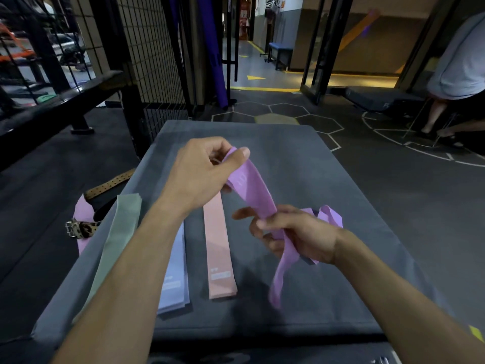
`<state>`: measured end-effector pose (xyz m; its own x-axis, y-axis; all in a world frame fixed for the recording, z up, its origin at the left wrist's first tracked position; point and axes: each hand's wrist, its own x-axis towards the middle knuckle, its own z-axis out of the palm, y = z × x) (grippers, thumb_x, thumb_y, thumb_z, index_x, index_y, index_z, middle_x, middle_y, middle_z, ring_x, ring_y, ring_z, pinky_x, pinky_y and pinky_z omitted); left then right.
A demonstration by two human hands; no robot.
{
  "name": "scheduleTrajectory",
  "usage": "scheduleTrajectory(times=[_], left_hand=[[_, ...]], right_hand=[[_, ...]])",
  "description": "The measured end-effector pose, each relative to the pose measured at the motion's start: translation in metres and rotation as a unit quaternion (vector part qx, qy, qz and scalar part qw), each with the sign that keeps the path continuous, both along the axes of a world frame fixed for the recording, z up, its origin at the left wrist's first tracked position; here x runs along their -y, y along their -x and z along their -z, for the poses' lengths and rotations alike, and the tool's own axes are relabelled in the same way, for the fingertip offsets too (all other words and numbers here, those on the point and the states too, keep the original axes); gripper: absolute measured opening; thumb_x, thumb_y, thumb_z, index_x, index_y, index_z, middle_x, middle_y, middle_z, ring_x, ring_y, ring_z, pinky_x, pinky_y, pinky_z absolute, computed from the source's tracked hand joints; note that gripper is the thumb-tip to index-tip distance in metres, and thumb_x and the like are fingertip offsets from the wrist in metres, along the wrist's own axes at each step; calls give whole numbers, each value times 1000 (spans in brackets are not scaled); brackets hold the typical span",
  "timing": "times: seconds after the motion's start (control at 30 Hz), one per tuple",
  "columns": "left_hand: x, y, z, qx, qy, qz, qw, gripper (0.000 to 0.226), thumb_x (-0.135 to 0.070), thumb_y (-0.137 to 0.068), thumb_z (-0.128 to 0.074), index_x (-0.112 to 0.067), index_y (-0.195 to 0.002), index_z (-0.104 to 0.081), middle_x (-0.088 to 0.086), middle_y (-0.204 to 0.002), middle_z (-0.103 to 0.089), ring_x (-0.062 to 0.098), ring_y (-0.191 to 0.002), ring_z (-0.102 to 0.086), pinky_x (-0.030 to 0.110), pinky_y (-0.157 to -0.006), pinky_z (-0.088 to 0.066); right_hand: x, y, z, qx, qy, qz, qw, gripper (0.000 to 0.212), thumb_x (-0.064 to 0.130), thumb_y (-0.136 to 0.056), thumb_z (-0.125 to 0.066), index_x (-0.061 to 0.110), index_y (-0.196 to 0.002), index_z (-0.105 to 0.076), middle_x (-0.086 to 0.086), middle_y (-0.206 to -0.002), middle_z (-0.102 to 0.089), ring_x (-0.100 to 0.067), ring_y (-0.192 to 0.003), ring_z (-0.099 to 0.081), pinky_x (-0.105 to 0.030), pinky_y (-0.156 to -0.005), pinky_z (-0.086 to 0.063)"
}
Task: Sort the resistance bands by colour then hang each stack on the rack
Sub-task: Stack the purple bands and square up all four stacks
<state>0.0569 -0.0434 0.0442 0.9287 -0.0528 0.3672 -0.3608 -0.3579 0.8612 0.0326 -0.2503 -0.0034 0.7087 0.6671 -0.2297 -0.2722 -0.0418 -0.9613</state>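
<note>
Both hands grip purple band (258, 198): left hand (202, 172) pinches top, right hand (294, 232) clasps middle.

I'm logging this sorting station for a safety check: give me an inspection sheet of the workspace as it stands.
Surface: grey mat, raised above the dark floor.
Job's things: green band, blue stack and pink stack lie flat, side by side; purple band is held above the mat.
Clutter: studded belt and another purple band at the mat's left edge.
Grippers: left hand pinches the purple band's top; right hand grips it lower.
Cables: nothing seen.
Surroundings: wire-grid partition; a person at far right.
</note>
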Motion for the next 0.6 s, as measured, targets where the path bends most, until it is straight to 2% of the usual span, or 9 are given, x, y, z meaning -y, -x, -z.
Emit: scheduleTrajectory(times=[0.07, 0.13, 0.2, 0.27, 0.3, 0.33, 0.4, 0.53, 0.6], left_hand=[[0, -2, 0, -13, 64, -22, 998, 32, -33, -93, -72, -2, -84, -68, 16, -71, -72, 26, -53, -67, 41, -55, -60], [-4, -4, 2, -2, 86, -49, 995, 32, -31, -92, -73, -1, -85, -69, 16, -68, -72, 27, -48, -64, 34, -49, -56], [-11, -6, 6, 3, 101, -65, 993, 30, -30, -92, -74, -2, -86, -70, 16, -69, -71, 27, -47, -62, 33, -47, -54], [-16, -7, 11, -1, 111, -71, 991, 28, -28, -92, -73, -1, -89, -70, 17, -70, -71, 25, -47, -59, 31, -46, -52], [-18, -8, 13, -3, 108, -74, 991, 27, -27, -93, -73, -1, -90, -70, 18, -70, -71, 23, -47, -59, 30, -46, -52], [-20, -9, 16, -4, 101, -80, 992, 26, -27, -93, -73, -1, -91, -70, 17, -71, -72, 22, -47, -60, 28, -44, -51], [-26, -11, 21, -12, 84, -92, 992, 24, -28, -92, -73, -4, -90, -70, 12, -71, -73, 21, -49, -63, 28, -45, -53], [-35, -17, 33, -55, 38, -92, 994, 22, -30, -92, -73, -8, -88, -71, 7, -74, -76, 21, -55, -70, 27, -50, -56], [-37, -19, 37, -108, 44, -50, 992, 20, -26, -93, -71, -6, -90, -71, 9, -78, -76, 22, -58, -71, 27, -51, -56]], right_hand=[[0, -1, 4, -11, 10, 3, 1000, 46, 18, -74, -64, 10, -119, -70, -2, -81, -54, -11, -60, -39, -20, -56, -37], [5, -3, 9, -22, 31, 19, 999, 36, 15, -78, -56, 13, -107, -76, -11, -94, -59, -15, -66, -48, -24, -66, -43], [13, -2, 13, -34, 71, 38, 996, 40, 17, -82, -51, 10, -115, -74, -11, -95, -62, -20, -74, -54, -30, -74, -43], [22, -3, 16, -46, 116, 76, 989, 38, 15, -89, -49, 3, -119, -69, -11, -91, -67, -24, -76, -60, -27, -67, -49], [25, -3, 18, -60, 126, 99, 985, 36, 13, -90, -49, -2, -117, -68, -13, -92, -70, -27, -79, -64, -30, -68, -54], [28, -4, 21, -76, 130, 118, 982, 34, 12, -90, -50, -6, -114, -66, -17, -95, -72, -31, -82, -67, -36, -76, -57], [33, -5, 25, -102, 150, 136, 974, 30, 11, -95, -49, -11, -107, -64, -22, -100, -74, -34, -87, -69, -48, -90, -54], [43, -5, 31, -106, 200, 137, 964, 28, 10, -100, -50, -12, -109, -63, -28, -104, -72, -37, -86, -70, -55, -92, -53], [46, -3, 33, -99, 220, 127, 962, 27, 9, -101, -50, -13, -112, -62, -29, -106, -71, -38, -87, -70, -58, -91, -54]])
